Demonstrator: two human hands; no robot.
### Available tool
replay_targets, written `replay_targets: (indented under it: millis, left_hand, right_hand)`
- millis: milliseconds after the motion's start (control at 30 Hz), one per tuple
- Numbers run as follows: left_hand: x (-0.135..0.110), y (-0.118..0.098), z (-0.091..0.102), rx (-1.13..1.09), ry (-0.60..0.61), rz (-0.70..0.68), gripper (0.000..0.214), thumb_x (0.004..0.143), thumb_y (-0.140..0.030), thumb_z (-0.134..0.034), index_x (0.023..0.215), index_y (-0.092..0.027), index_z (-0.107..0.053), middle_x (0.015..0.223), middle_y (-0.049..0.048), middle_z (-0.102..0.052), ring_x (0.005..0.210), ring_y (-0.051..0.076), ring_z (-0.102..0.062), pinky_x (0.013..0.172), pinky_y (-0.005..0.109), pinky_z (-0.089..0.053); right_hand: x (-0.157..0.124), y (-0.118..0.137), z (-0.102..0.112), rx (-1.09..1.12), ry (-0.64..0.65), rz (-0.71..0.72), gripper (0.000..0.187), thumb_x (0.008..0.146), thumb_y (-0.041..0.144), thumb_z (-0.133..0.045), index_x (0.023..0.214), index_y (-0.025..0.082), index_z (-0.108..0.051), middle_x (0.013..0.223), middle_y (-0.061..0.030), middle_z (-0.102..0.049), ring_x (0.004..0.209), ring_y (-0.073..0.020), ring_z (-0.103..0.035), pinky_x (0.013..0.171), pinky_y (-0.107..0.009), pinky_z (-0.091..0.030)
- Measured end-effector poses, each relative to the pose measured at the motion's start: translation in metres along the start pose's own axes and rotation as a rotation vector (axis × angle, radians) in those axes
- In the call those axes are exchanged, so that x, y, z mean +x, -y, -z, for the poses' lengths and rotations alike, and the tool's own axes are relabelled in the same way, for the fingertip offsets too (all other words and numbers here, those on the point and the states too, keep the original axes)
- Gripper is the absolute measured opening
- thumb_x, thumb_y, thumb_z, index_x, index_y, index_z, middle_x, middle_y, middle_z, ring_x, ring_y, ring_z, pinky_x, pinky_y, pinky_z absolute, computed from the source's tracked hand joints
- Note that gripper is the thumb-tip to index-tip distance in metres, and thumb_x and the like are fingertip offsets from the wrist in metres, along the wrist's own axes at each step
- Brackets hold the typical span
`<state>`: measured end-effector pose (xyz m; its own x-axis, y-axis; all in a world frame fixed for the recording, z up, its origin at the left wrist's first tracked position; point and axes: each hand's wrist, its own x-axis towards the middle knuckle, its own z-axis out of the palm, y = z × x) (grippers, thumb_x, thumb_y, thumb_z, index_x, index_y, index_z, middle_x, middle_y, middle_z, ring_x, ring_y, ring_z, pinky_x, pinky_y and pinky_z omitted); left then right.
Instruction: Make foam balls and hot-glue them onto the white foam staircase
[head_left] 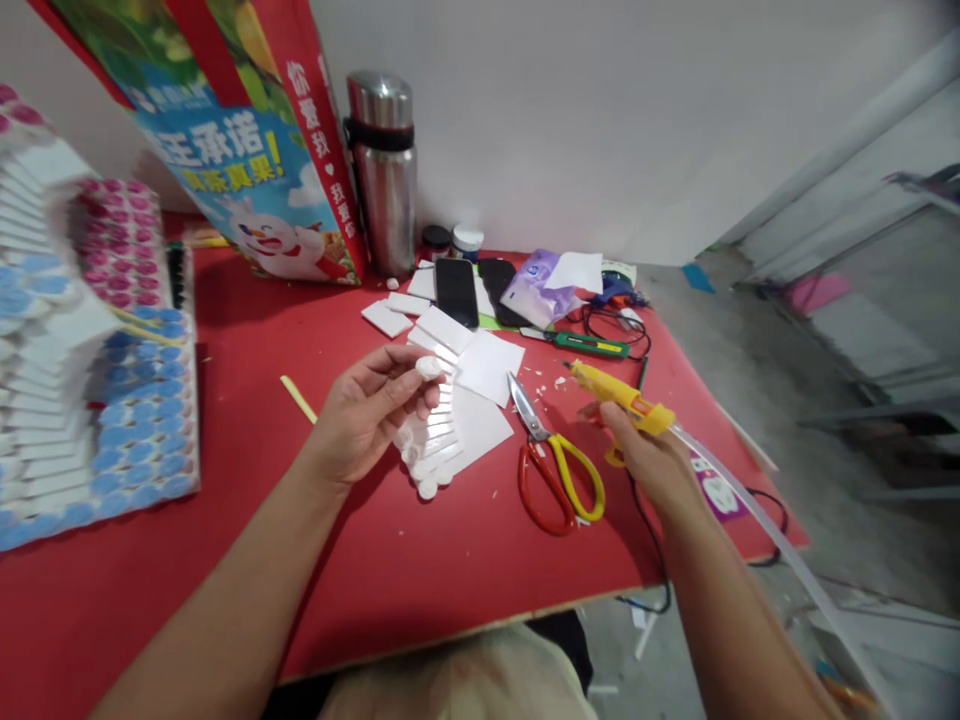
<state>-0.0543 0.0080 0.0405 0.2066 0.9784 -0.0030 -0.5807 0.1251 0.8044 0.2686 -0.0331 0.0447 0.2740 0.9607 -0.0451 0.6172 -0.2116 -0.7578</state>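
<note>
Between the thumb and fingers of my left hand (375,410) is a small white round piece (429,368), held above the table. Under it lies a white assembly (435,455) of overlapping strips with small round discs along its edge. My right hand (646,440) grips a yellow glue gun (615,388), its nozzle pointing left; a long clear glue stick (780,540) runs out of its back. Scissors (551,455) with one red and one yellow handle lie open on the table between my hands. White sheets (491,365) rest beside the assembly.
Back left stand a printed carton (259,170) and a steel flask (386,180). A larger blue, pink and white disc-covered model (142,400) fills the left. Phones (456,290), a purple packet (536,285), a green cutter (585,345) and cables lie at the back right.
</note>
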Motion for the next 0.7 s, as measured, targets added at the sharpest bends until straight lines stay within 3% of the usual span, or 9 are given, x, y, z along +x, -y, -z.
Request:
replay_targets:
  millis: [167,400,600,700]
  left_hand:
    - [0.0,-0.001,-0.001,0.0,-0.014,-0.014,0.017,0.083,-0.019,-0.081,0.099,-0.016,-0.075,0.088,0.0046,-0.076,0.071,0.01,-0.069,0.065,0.018,-0.056]
    - [-0.001,-0.001,-0.001,0.033,-0.035,-0.011,0.021,0.079,-0.021,-0.084,0.097,-0.017,-0.075,0.086,0.0046,-0.075,0.07,0.011,-0.068,0.062,0.019,-0.055]
    - [-0.001,-0.001,-0.004,0.037,-0.004,-0.018,0.019,0.078,-0.023,-0.084,0.095,-0.017,-0.076,0.082,0.0042,-0.073,0.068,0.012,-0.066,0.058,0.02,-0.051]
    - [-0.001,0.002,-0.003,0.067,0.001,-0.025,0.019,0.077,-0.023,-0.084,0.094,-0.018,-0.076,0.08,0.0033,-0.071,0.067,0.012,-0.064,0.057,0.021,-0.049]
  right_hand:
    - [0.011,-0.032,0.007,-0.06,-0.108,-0.099,0.052,0.085,0.064,-0.065,0.102,0.018,-0.081,0.079,-0.0068,-0.076,0.063,-0.0196,-0.065,0.051,-0.028,-0.047]
    - [0.02,-0.03,-0.001,-0.059,-0.124,0.007,0.05,0.085,0.063,-0.064,0.1,0.018,-0.08,0.07,-0.0042,-0.07,0.072,-0.0244,-0.066,0.059,-0.033,-0.049]
    - [0.018,-0.035,0.0,-0.262,-0.127,0.099,0.048,0.089,0.065,-0.059,0.07,0.021,-0.064,0.057,-0.0018,-0.056,0.058,-0.0198,-0.053,0.059,-0.035,-0.041]
    - [0.011,-0.043,0.002,-0.315,-0.162,0.105,0.046,0.087,0.067,-0.062,0.069,0.024,-0.057,0.063,-0.0041,-0.055,0.062,-0.0221,-0.053,0.064,-0.038,-0.042]
